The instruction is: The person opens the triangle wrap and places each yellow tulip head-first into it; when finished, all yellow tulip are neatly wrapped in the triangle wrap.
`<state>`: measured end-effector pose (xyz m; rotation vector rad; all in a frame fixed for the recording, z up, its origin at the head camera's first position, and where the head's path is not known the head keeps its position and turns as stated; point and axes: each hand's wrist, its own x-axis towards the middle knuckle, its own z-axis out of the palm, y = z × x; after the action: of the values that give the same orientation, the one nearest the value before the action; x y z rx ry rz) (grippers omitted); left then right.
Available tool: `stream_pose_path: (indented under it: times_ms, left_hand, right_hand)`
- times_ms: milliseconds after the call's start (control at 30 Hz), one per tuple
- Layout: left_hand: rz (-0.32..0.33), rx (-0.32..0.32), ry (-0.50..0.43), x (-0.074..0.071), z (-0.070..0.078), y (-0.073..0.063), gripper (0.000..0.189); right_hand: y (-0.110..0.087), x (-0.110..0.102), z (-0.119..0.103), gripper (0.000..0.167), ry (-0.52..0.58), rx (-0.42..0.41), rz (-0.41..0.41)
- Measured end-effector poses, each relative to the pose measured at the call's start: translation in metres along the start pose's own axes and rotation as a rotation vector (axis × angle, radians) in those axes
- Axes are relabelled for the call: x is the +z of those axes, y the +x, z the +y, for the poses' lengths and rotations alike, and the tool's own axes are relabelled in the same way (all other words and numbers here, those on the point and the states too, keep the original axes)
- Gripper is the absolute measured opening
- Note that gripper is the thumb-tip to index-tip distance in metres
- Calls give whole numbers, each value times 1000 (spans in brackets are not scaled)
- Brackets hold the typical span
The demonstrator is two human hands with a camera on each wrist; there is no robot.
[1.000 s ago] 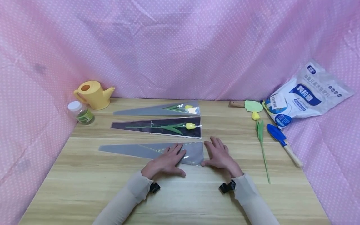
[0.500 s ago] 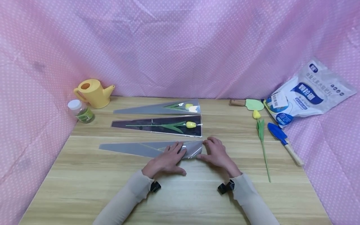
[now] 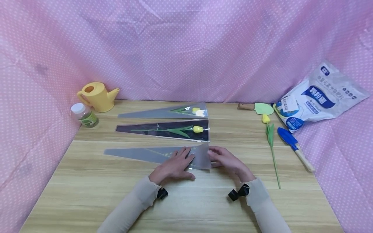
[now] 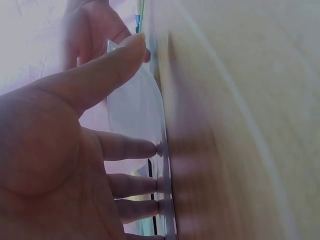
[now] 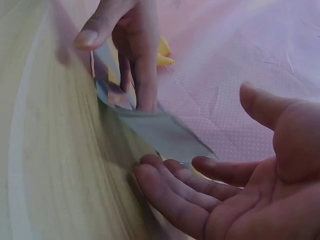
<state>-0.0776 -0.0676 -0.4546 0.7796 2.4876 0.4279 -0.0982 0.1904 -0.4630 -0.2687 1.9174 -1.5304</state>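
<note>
A tapered grey flower sleeve (image 3: 131,153) with gold lines lies nearest the person, its wide end at the right. My left hand (image 3: 175,165) presses it down; in the left wrist view the straight fingers (image 4: 130,147) stand on the film and the thumb is off it. The sleeve's upper layer (image 5: 160,132) is lifted at the wide end. My right hand (image 3: 228,161) is at that mouth, with fingertips right at the raised edge and the thumb (image 5: 260,102) held apart. Two more sleeves, one dark (image 3: 145,130) and one grey (image 3: 145,113), each hold a yellow tulip, farther back.
A loose yellow tulip (image 3: 270,136) lies at the right, beside a blue trowel (image 3: 288,139). Behind are a green trowel (image 3: 262,108) and a white and grey printed bag (image 3: 317,97). At the left stand a yellow watering can (image 3: 100,98) and a white-lidded jar (image 3: 87,118).
The right fingers first pushed the sleeve's wide end inward so it buckled. Now its upper layer stands raised, and the right hand has turned at the mouth. The left hand stays almost in place.
</note>
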Motion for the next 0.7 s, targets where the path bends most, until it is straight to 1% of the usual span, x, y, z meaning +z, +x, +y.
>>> stream_pose_path:
  times_ms: [100, 167, 200, 267, 333, 400, 433, 500, 633, 700]
  left_hand:
    - [27, 8, 9, 0, 2, 2, 89]
    - [86, 20, -4, 1, 4, 3, 84]
    - [126, 24, -28, 1, 5, 4, 82]
    - [218, 36, -110, 1, 7, 6, 74]
    - [305, 59, -242, 1, 10, 8, 65]
    - [361, 77, -393, 3, 13, 10, 57]
    - [371, 84, -466, 4, 15, 12, 54]
    - [370, 94, -597, 7, 17, 15, 51]
    - [343, 73, -741, 14, 19, 21, 46]
    - [354, 48, -780, 17, 20, 24, 41]
  right_hand:
    - [0, -1, 1, 65, 71, 10, -16]
    - [0, -1, 1, 67, 99, 10, -1]
    - [0, -1, 1, 67, 117, 9, 9]
    - [-1, 0, 0, 68, 151, 8, 33]
    - [-2, 0, -1, 68, 179, 2, 55]
    - [-2, 0, -1, 67, 207, -4, 64]
    - [-2, 0, -1, 67, 215, -10, 62]
    - [-2, -1, -2, 66, 239, -18, 54]
    - [-3, -2, -3, 68, 269, -29, 27]
    - [-3, -2, -4, 69, 286, -24, 19]
